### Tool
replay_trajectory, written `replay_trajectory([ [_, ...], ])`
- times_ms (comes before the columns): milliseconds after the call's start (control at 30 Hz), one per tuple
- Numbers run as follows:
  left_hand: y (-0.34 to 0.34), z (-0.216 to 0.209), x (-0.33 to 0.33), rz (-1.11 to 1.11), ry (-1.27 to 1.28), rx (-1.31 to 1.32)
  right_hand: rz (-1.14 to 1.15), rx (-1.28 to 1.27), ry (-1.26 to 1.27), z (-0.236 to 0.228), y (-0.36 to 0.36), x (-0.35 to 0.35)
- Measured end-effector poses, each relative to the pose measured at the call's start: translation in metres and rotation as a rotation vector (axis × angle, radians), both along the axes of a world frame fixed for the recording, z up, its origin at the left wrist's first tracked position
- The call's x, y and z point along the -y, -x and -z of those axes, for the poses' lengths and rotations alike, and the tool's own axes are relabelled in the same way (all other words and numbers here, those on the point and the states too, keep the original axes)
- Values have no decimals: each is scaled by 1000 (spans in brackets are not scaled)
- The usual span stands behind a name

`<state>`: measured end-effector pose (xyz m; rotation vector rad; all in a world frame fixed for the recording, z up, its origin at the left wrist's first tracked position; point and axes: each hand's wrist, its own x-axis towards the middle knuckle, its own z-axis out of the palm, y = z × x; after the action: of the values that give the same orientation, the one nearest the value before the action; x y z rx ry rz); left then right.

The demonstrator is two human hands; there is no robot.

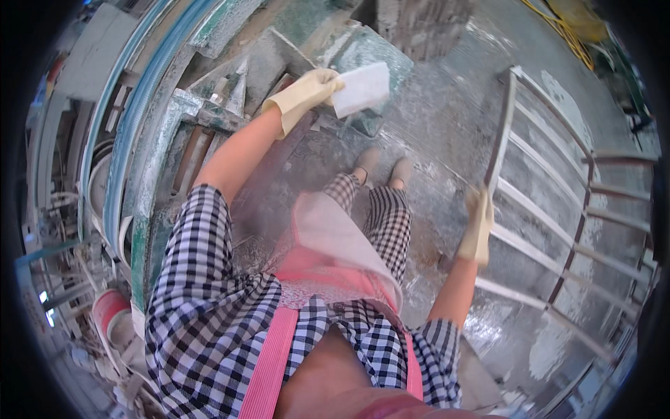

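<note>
Nearest, down at the lower edge: checked shirt, pink apron [328, 244], both forearms reaching out from it.

To the right, right hand [478, 227], gloved, fingers wrapped around the near upright of a rusty metal rack [551, 209]. Clamped on that bar, thumb side hidden, glove hanging down along it. Rack tilted, its crossbars running away to the right, dusted white.

Further out on the left, left hand [307, 94], also gloved, arm stretched well forward. Fingers pinched shut on the left edge of a white slab [361, 89], a flat pale rectangle. Slab lying straight out from the fingertips toward the right, long axis running left to right and tipped slightly upward at the far end, held in the air above a green, dust-caked machine table [380, 59]. Whether touching that table or just over it: cannot tell.

So: slab wholly on the left hand's side, well apart from the right hand and the rack, with the feet and wet grey floor [433, 133] between.

Farthest off, yellow hose [558, 28] at the top right.
</note>
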<state>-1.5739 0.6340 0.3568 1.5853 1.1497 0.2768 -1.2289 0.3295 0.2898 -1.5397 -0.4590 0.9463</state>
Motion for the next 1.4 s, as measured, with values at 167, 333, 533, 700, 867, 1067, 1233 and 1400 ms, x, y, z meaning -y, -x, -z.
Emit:
replay_trajectory([
  [167,-58,-2,51,238,11,63,-561,116,-236,-45,34,-86],
  [333,-105,5,67,392,153,115,-357,158,-109,-32,50,-62],
  [533,-170,26,104,543,256,111,-172,-138,-87,-19,39,18],
  [700,-226,85,144,596,491,82,-62,-265,40,0,10,78],
  [867,-275,105,182,559,499,88,275,-378,-117,66,-24,124],
  [1067,-271,134,155,305,408,43,835,-131,235,151,-95,246],
  [1233,-223,185,137,2,521,-46,262,94,697,180,-122,307],
  [1400,-206,216,125,-84,533,-91,-51,90,798,258,-154,287],
])
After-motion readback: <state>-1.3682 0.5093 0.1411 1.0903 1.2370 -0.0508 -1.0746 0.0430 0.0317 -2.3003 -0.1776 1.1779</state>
